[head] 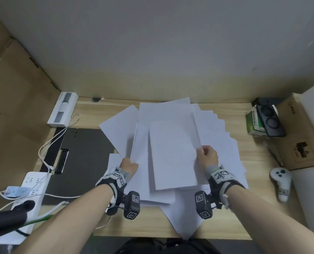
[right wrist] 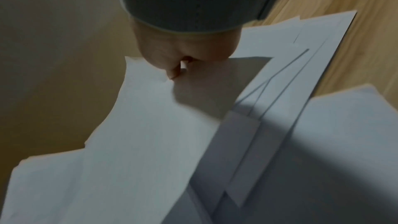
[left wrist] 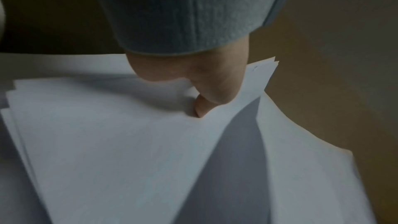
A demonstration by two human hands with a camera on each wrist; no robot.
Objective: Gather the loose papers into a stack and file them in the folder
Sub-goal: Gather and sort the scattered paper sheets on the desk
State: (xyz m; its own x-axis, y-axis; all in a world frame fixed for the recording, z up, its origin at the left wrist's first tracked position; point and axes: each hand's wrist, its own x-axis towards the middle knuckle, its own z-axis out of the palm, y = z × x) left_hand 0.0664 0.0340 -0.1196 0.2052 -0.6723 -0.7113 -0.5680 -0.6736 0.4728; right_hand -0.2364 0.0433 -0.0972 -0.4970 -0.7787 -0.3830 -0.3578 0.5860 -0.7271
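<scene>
Both hands' fingers [head: 204,150] pinch papers [head: 172,154] beside the folder [head: 83,156], cables [head: 48,143] across it.

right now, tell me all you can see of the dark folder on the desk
The folder is a flat dark grey board, matte like plastic, lying on the wooden desk left of the papers. A black metal clip sits near its left edge. White cables cross it, a loose sheet overlaps its right side, and a power strip covers its near-left corner. Neither hand touches it.
</scene>
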